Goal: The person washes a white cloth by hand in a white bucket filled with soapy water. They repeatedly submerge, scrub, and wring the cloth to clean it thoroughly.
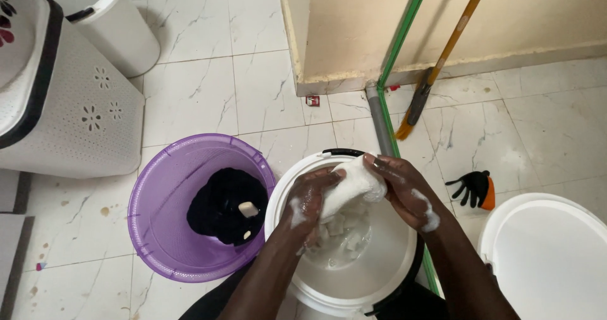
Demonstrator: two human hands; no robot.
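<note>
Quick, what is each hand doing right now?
Left hand: closed on the soapy white cloth.
Right hand: closed on the same cloth.

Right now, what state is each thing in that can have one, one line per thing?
White cloth: wet, soapy, bunched, gripped in both hands.
Left hand: sudsy, closed on the cloth.
Right hand: sudsy, closed on the cloth.
White bucket: uncovered, holds soapy water.
Purple basin: holds dark laundry with a soap bar on top.
Black glove: lying on the floor.
</note>
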